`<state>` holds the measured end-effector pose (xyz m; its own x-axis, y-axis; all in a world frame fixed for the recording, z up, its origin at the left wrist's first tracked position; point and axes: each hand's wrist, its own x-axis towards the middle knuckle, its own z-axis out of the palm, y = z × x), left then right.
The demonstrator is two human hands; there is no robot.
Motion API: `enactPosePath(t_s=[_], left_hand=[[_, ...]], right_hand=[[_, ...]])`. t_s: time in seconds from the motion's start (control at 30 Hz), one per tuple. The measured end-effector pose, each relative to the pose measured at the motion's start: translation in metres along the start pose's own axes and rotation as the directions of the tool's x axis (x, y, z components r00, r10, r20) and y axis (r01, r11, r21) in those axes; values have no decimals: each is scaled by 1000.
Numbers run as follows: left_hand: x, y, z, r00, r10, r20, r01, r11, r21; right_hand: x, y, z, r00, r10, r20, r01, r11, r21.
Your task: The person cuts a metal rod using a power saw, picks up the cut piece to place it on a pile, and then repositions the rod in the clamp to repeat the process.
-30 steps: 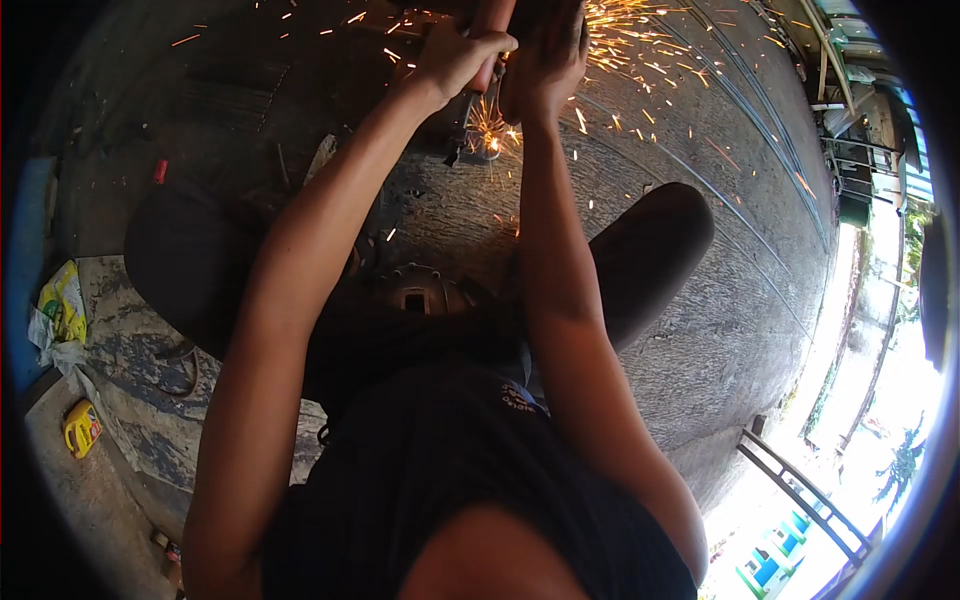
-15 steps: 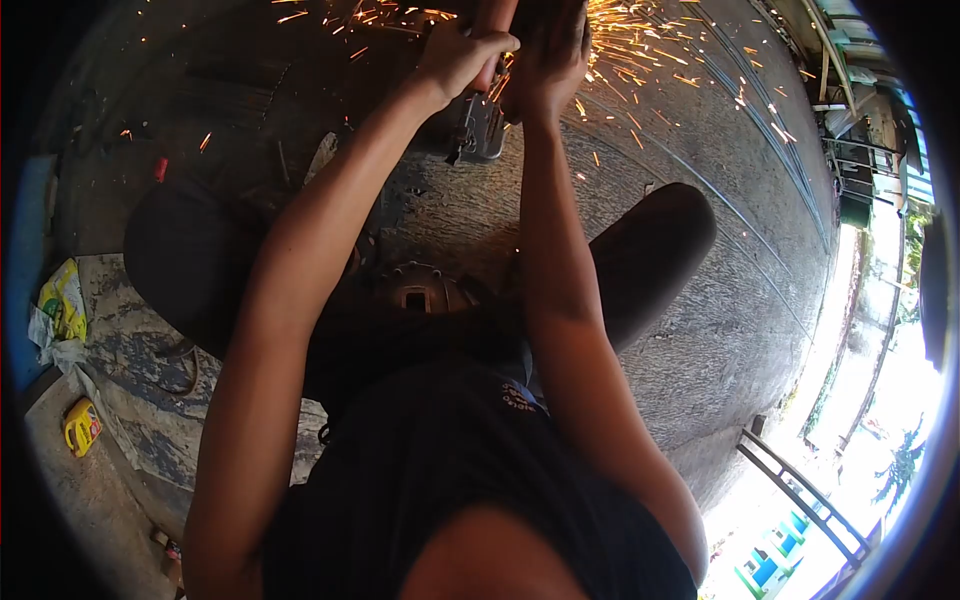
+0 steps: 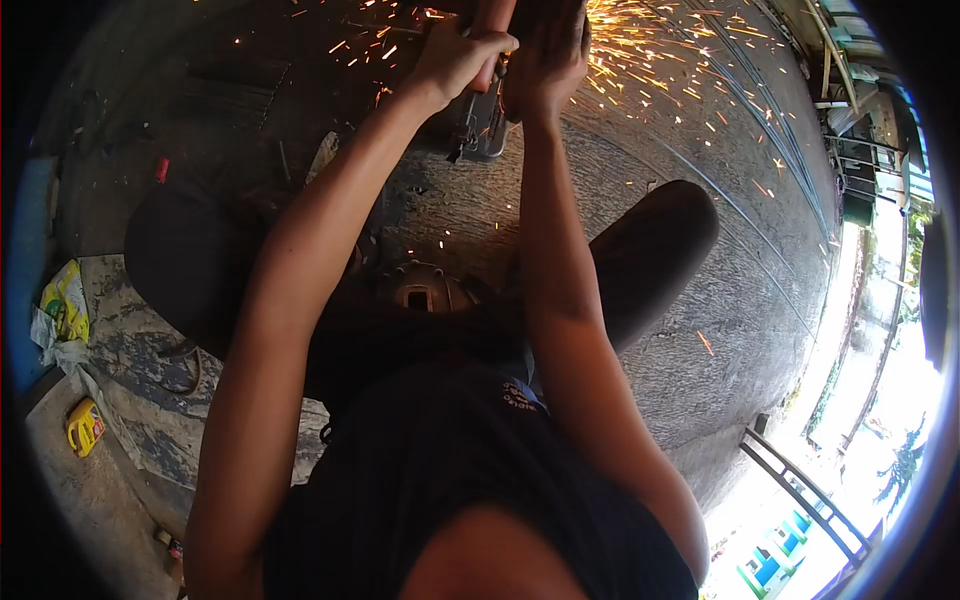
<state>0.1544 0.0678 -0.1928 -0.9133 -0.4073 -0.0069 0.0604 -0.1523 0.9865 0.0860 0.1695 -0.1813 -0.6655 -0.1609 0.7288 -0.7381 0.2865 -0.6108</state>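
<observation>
At the top edge, my left hand [image 3: 458, 62] is closed around a reddish handle [image 3: 493, 18], the thumb lying across it. Beside it on the right, my right hand [image 3: 548, 68] reaches up with fingers stretched out, darkened along their edge. Whether its palm presses on something is hidden. Bright orange sparks [image 3: 635, 45] spray rightward from beside the right fingers, and a few fly left. Below the handle is a dark metal base [image 3: 488, 138] with a rounded edge. The rest of the tool is cut off by the frame.
Long thin metal rods [image 3: 770, 115] lie on the rough floor to the right. A yellow container [image 3: 85, 428] and a yellow-green packet [image 3: 66, 305] are at the left. A small red object [image 3: 162, 169] lies beyond my left knee. My bent legs [image 3: 655, 260] flank the work.
Both hands hold nearly the same place. The sparks have shifted: they spread wider to the right, and a few appear lower, between my arms.
</observation>
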Motion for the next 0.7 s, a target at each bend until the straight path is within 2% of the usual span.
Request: enactPosePath(t_s=[0.03,0.1,0.2,0.33,0.4,0.43,0.53,0.63,0.7], left_hand=[[0,1,0,1000,-1,0,1,1000,1],[1,-4,0,999,-30,-41,30,999,11],[1,-6,0,998,-57,-41,58,998,29],[-12,0,2,999,-37,4,38,998,-42],[-18,-1,5,998,-49,-25,46,995,-91],[-17,0,5,999,-45,-24,42,995,-90],[-11,8,8,998,-43,-39,40,995,-87],[9,33,12,998,-66,-17,66,997,35],[28,71,23,967,-207,-147,197,977,-80]], right_hand=[[-2,3,3,1000,1,0,-1,1000,0],[-4,8,6,996,90,-6,-88,981,174],[-5,12,5,992,124,24,-126,989,77],[-17,14,1,983,175,62,-181,978,102],[-21,15,1,999,-30,-18,31,999,32],[-20,17,3,999,-33,-21,34,999,33],[-12,12,3,1000,-2,12,1,1000,12],[19,-13,-6,1000,-3,25,5,997,-75],[45,-19,-8,990,110,93,-112,994,8]])
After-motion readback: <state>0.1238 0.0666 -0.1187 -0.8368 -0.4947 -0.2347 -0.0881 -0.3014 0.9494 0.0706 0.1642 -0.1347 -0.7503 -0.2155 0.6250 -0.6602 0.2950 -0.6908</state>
